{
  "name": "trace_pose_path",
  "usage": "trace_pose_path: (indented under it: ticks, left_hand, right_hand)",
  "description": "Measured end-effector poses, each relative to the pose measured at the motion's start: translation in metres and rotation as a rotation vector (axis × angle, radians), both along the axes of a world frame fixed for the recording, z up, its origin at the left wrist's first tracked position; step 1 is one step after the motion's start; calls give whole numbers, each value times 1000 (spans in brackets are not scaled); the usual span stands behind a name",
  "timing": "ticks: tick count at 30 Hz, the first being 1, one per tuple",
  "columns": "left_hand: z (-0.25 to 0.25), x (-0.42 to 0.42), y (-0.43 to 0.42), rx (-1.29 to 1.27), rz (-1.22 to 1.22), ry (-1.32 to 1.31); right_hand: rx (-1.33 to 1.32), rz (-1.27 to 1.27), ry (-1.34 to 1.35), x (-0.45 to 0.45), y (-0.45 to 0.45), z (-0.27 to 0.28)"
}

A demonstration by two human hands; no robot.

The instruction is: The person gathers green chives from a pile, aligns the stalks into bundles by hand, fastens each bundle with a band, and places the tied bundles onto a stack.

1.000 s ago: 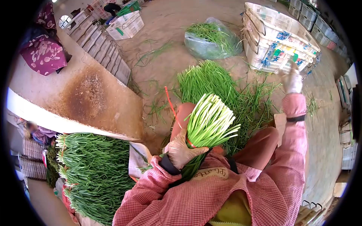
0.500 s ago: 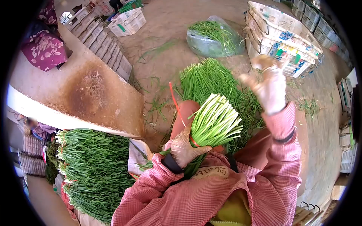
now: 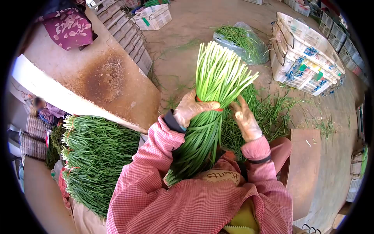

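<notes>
A thick bundle of garlic chives (image 3: 222, 76) stands upright in front of my chest, pale stem ends up and green leaves hanging down toward my lap. My gloved left hand (image 3: 191, 109) is closed around its middle, right at a red tie band (image 3: 218, 109) that circles the stems. To the right of the bundle is my gloved right hand (image 3: 246, 119), fingers apart and holding nothing. Its fingertips come close to the stems; whether they touch, I cannot tell. Behind the bundle, loose chives (image 3: 269, 113) lie in a heap on the floor, partly hidden.
Several tied chive bundles (image 3: 101, 163) are stacked at my left, beside a stained slab (image 3: 132, 93). Stacked white crates (image 3: 307, 58) stand at the back right. A plastic bag of greens (image 3: 249, 46) lies beyond the heap. A brown board (image 3: 306, 167) is by my right leg.
The bundle has risen and turned more upright in my left hand. My right hand has come down and inward to the bundle's side. The loose red strip's end no longer sticks up.
</notes>
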State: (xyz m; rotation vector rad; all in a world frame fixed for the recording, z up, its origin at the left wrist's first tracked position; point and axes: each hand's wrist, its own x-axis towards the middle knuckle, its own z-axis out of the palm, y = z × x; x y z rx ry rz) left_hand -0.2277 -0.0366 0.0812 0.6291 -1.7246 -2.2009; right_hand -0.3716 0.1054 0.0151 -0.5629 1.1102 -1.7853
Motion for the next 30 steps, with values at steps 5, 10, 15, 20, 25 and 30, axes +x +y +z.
trace_pose_path:
  ticks: [5, 10, 15, 20, 25, 30]
  left_hand:
    - [-41, 24, 7, -366, -163, 1]
    - [-105, 210, -51, -819, -1126, -1244]
    - [85, 139, -26, -914, 628, 56]
    - [69, 31, 6, -278, 126, 330]
    - [0, 8, 29, 376, 12, 578]
    - [-24, -7, 35, 127, 259, 398]
  right_hand:
    - [-91, -150, -276, -11, -58, 39]
    - [-350, -175, 1, -63, -69, 98]
    - [-422, 109, 102, -32, -69, 136]
    - [-238, 329, -8, 18, -57, 151]
    - [-142, 177, 227, 8, -67, 124]
    - [-168, 134, 393, 16, -62, 105]
